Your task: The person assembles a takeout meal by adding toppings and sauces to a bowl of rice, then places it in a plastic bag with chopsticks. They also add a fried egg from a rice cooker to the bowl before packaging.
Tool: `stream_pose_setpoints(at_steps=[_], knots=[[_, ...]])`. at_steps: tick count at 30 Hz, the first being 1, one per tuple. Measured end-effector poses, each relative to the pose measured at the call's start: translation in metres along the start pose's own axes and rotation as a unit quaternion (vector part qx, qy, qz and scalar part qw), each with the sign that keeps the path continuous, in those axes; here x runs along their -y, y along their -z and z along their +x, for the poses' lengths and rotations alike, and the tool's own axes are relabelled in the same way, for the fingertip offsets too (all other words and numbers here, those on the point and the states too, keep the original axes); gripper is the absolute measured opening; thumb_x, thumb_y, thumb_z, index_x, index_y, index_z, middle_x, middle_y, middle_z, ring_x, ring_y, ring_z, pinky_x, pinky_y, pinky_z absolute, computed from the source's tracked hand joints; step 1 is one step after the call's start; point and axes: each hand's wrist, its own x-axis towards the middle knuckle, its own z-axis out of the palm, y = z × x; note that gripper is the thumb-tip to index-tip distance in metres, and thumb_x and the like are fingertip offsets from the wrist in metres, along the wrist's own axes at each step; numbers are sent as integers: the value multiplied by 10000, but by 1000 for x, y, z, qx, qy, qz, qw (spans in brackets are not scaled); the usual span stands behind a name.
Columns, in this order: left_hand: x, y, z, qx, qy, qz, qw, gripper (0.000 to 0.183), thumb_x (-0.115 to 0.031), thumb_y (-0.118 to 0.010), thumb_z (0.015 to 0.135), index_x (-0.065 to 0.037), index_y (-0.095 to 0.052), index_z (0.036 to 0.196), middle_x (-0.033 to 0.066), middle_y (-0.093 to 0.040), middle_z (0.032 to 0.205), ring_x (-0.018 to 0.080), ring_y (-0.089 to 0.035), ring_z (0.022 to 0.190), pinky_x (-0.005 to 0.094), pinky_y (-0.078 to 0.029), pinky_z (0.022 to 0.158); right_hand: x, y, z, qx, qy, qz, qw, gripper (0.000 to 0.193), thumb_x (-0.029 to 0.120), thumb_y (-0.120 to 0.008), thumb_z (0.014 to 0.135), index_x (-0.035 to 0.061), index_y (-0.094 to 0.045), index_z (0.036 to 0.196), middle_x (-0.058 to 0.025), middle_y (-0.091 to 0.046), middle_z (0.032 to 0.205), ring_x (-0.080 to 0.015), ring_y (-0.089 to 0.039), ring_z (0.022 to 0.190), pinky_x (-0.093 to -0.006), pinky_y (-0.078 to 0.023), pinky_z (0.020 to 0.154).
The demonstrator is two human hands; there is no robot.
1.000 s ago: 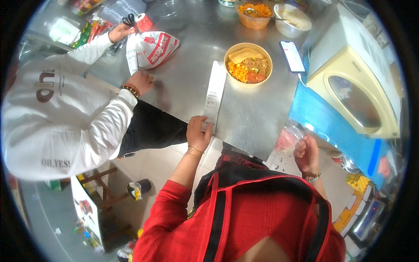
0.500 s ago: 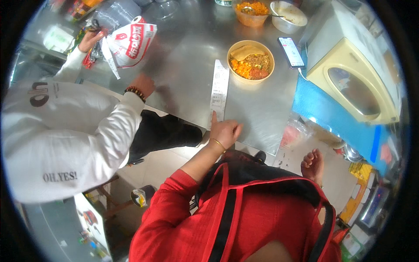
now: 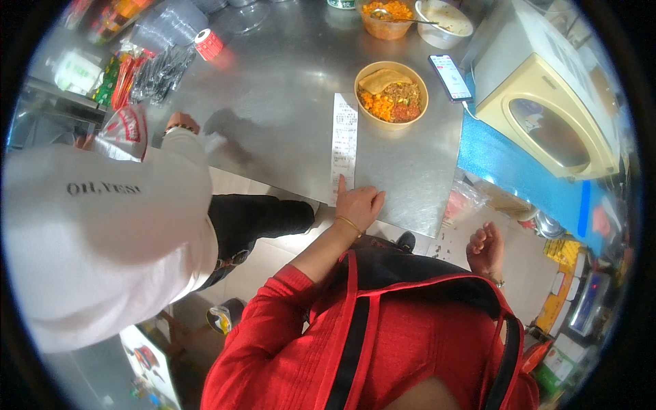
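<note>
A long white printed receipt lies on the steel table. My left hand rests at its near end, the index finger stretched out and touching the paper, the thumb apart; it grips nothing. Just beyond the receipt's right side stands a round brown paper bowl filled with diced orange food, minced topping, red sauce and a folded flat golden piece. My right hand hangs beside my body, off the table, its fingers loosely bent and nothing visible in them.
A co-worker in a white top stands at the left with a red-and-white bag. A phone on a cable lies near a cream-coloured appliance. Food tubs, a label roll and wrapped utensils line the far side.
The co-worker has pulled the red-and-white bag off the table toward the left and turned away, uncovering the label roll and utensils. My left finger stays on the receipt; my right hand barely moves.
</note>
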Motion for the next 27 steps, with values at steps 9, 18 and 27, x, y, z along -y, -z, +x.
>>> stream_pose_setpoints(at_steps=[9,18,27], knots=[[-7,2,2,-9,-81,-45,996,268,-264,-560,840,-86,-583,642,82,-600,637,271,-595,626,542,-248,1022,-14,-12,-8,-17,18,-12,1000,165,245,-502,892,149,-486,759,38,-381,575,-86,-335,447,-225,-280,401],[-81,-52,-10,43,-267,-71,960,207,-237,-585,817,-128,-559,643,47,-560,580,222,-580,566,475,-284,1018,-7,50,-35,-113,47,30,992,470,349,-503,907,197,-279,523,53,-197,461,-97,-186,391,-252,-168,357],[-318,-183,-46,278,-334,-296,851,200,-184,-489,906,-46,-626,860,65,-588,653,204,-601,591,414,-465,820,109,236,-141,-85,205,228,948,473,463,-403,936,174,-265,588,23,-224,492,-123,-223,413,-256,-189,399]])
